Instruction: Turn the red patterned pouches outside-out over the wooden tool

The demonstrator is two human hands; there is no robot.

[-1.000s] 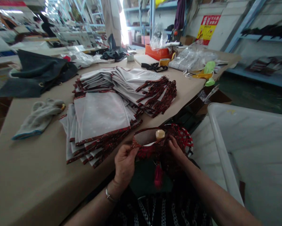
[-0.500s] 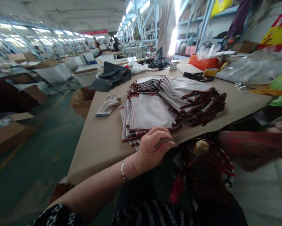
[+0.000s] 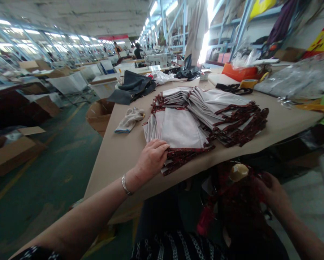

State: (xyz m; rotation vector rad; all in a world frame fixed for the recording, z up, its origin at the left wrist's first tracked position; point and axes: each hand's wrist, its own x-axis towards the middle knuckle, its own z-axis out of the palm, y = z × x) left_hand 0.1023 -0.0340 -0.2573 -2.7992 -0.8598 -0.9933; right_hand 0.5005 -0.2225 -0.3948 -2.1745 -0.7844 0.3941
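Note:
My left hand (image 3: 154, 157) is closed on the near left corner of the top light grey fabric piece (image 3: 180, 128), which has dark red edging. That piece tops a stack at the table's front edge. Just behind and to the right lies a larger pile of the same folded pieces (image 3: 218, 104), their dark red edges fanned out. Below the table edge, at my lap, my right hand (image 3: 274, 195) has its fingers curled at a dark red cloth (image 3: 237, 202); shadow partly hides the fingertips. A round gold-coloured object (image 3: 238, 172) sits on top of that cloth.
The brown-covered table (image 3: 118, 155) holds a pair of work gloves (image 3: 129, 120), dark grey material (image 3: 133, 87), an orange container (image 3: 240, 71) and clear plastic (image 3: 294, 81). A cardboard box (image 3: 99, 115) stands left of the table. Sewing stations fill the background.
My left hand has moved left and closed on the stack's front corner. My right hand has come in from the far right to the lap, where a blurred dark red cloth was swinging.

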